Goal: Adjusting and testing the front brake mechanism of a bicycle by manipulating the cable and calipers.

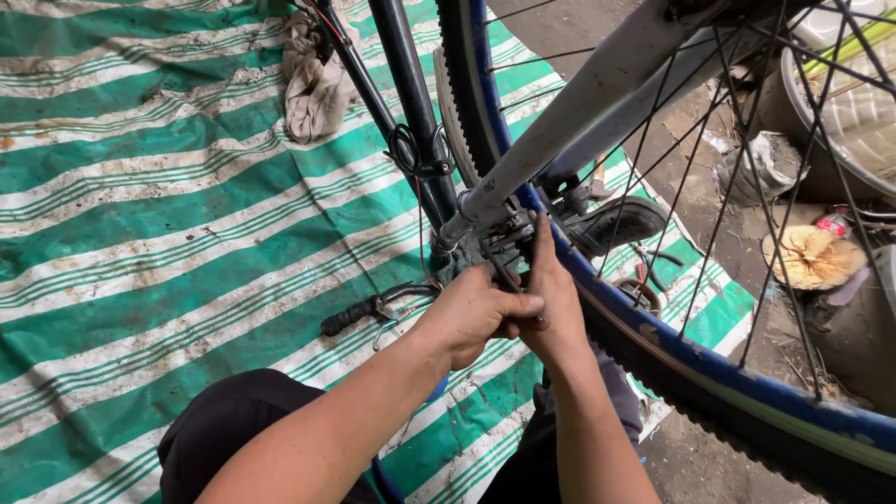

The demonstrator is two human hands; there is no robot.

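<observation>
A green tarpaulin with white stripes covers the ground from nine o'clock to the centre. Over it, from twelve to four o'clock, stands an upturned bicycle with a blue-rimmed spoked wheel and a pale grey fork leg. At the centre sits the grey metal brake assembly. The left hand has its grip closed on a thin dark tool. The right hand touches the brake, forefinger extended; its grip cannot be told. A dirty crumpled rag lies at eleven o'clock.
</observation>
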